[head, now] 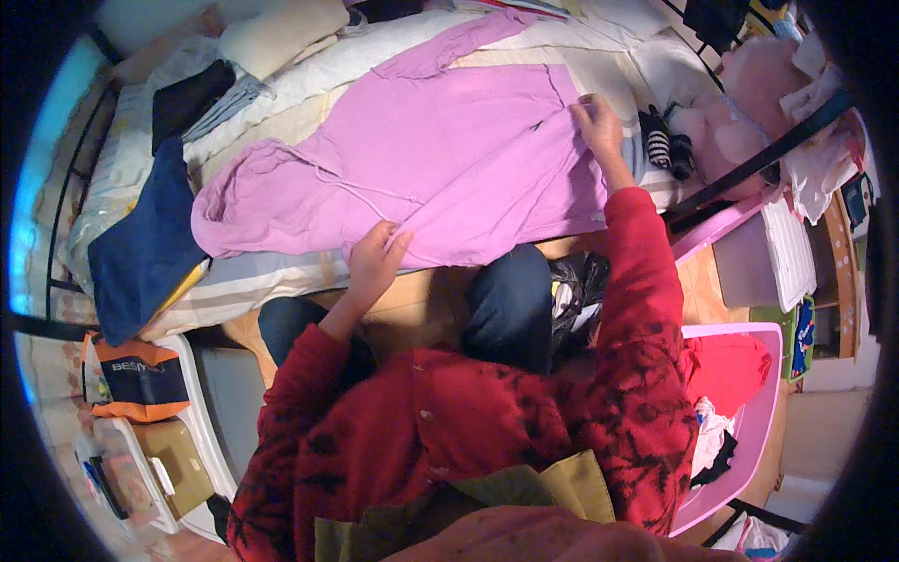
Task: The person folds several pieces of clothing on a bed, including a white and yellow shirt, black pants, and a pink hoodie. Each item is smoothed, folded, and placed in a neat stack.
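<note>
A pink-lilac hooded sweatshirt lies spread across the bed, its hood to the left and its hem to the right. One sleeve stretches away toward the far side. My left hand pinches the near part of the garment at its lower edge, just right of the hood. Near the hem, my right hand grips the other end of the same near part, which is drawn into diagonal folds between both hands. A drawstring trails from the hood. The fingertips of my right hand are partly hidden by the cloth.
Dark blue cloth hangs over the bed's left end, below dark folded clothes. Striped socks lie right of the sweatshirt. A black metal bar crosses at right. A pink tub holds clothes; a shopping bag stands left.
</note>
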`<state>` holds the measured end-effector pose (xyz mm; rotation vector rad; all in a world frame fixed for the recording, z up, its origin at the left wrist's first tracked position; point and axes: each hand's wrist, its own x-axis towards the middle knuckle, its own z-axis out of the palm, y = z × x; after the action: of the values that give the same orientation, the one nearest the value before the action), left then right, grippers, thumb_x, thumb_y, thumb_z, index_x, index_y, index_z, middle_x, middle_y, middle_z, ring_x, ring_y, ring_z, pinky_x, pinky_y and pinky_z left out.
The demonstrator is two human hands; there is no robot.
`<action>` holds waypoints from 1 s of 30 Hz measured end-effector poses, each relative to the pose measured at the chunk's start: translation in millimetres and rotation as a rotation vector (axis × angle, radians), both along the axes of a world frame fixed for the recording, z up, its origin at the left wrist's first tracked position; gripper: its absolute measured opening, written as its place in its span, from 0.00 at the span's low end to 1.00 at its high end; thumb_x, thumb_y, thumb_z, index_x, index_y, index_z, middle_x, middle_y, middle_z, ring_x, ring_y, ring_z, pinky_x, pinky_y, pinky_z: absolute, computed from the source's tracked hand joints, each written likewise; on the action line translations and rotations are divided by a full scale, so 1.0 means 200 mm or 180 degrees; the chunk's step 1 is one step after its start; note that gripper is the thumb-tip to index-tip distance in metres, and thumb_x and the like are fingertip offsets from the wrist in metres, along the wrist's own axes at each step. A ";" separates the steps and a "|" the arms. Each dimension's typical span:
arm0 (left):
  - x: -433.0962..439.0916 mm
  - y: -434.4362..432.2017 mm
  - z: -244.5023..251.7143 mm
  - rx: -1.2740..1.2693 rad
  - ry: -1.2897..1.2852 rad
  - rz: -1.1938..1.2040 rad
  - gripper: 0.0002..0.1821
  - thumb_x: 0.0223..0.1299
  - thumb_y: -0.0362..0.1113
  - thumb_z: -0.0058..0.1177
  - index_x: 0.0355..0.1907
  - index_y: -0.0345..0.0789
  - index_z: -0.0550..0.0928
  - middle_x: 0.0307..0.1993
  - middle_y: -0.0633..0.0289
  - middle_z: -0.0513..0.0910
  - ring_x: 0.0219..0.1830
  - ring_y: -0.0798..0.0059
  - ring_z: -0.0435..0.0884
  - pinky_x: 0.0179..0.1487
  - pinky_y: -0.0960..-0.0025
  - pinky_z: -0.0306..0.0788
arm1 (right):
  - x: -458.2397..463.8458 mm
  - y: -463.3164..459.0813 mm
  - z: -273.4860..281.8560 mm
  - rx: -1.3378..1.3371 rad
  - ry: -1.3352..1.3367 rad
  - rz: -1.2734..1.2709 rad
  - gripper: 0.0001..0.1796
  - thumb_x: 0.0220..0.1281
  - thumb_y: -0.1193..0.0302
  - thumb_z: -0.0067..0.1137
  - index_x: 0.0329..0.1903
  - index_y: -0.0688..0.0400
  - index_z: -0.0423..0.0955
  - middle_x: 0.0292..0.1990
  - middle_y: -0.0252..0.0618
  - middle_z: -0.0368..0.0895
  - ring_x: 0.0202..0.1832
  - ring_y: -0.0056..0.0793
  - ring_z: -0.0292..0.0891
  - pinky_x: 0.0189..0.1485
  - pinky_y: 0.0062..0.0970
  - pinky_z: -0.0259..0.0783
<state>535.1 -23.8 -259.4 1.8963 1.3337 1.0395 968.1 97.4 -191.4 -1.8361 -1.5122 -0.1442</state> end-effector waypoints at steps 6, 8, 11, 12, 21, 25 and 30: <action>-0.01 0.03 -0.01 0.0229 0.0269 0.0107 0.15 0.58 0.47 0.59 0.38 0.37 0.80 0.27 0.53 0.82 0.29 0.56 0.81 0.34 0.59 0.72 | 0.08 -0.03 -0.17 0.0688 0.1218 0.0252 0.09 0.58 0.73 0.60 0.42 0.59 0.76 0.29 0.36 0.80 0.28 0.22 0.75 0.33 0.24 0.71; 0.00 0.05 -0.03 0.0228 0.0436 0.0127 0.15 0.57 0.47 0.59 0.38 0.38 0.80 0.27 0.53 0.82 0.29 0.55 0.81 0.33 0.58 0.72 | 0.09 -0.06 -0.25 0.0147 0.2094 0.0255 0.13 0.56 0.76 0.59 0.45 0.57 0.75 0.28 0.32 0.77 0.25 0.17 0.71 0.27 0.19 0.68; 0.00 0.05 -0.05 0.0245 0.0524 0.0147 0.15 0.56 0.48 0.60 0.37 0.39 0.80 0.25 0.53 0.81 0.28 0.54 0.81 0.31 0.56 0.71 | 0.14 -0.08 -0.26 -0.0229 0.3173 0.0932 0.17 0.53 0.79 0.58 0.48 0.59 0.74 0.26 0.34 0.77 0.24 0.22 0.73 0.27 0.22 0.69; -0.01 0.06 -0.05 0.0169 0.0555 0.0111 0.15 0.55 0.48 0.60 0.37 0.39 0.80 0.25 0.53 0.81 0.28 0.53 0.81 0.31 0.56 0.71 | 0.15 -0.07 -0.24 -0.0189 0.2866 0.1026 0.22 0.50 0.81 0.59 0.51 0.60 0.72 0.25 0.33 0.76 0.21 0.21 0.71 0.23 0.21 0.66; -0.01 0.07 -0.05 0.0191 0.0561 0.0126 0.16 0.54 0.49 0.61 0.36 0.38 0.79 0.23 0.53 0.81 0.27 0.52 0.81 0.30 0.55 0.71 | 0.19 -0.04 -0.10 -0.0556 0.2395 0.0850 0.18 0.51 0.72 0.65 0.46 0.60 0.72 0.30 0.29 0.76 0.28 0.16 0.70 0.32 0.16 0.65; -0.01 0.07 -0.05 0.0088 0.0755 0.0168 0.17 0.55 0.48 0.61 0.36 0.37 0.79 0.24 0.53 0.81 0.28 0.52 0.81 0.30 0.55 0.71 | 0.19 0.00 -0.09 -0.0380 0.1243 0.0764 0.12 0.54 0.73 0.62 0.41 0.57 0.72 0.31 0.28 0.76 0.29 0.14 0.69 0.32 0.15 0.63; 0.00 0.07 -0.04 0.0282 0.0731 0.0107 0.16 0.56 0.48 0.59 0.37 0.37 0.79 0.25 0.52 0.81 0.29 0.51 0.81 0.31 0.55 0.71 | 0.27 0.00 -0.06 -0.0351 0.1861 0.0906 0.09 0.51 0.73 0.63 0.36 0.56 0.74 0.27 0.28 0.75 0.27 0.16 0.68 0.29 0.18 0.64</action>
<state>534.5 -10.2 -267.1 2.1180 1.4722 0.9325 1021.8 97.0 -204.1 -1.5335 -1.3478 0.5736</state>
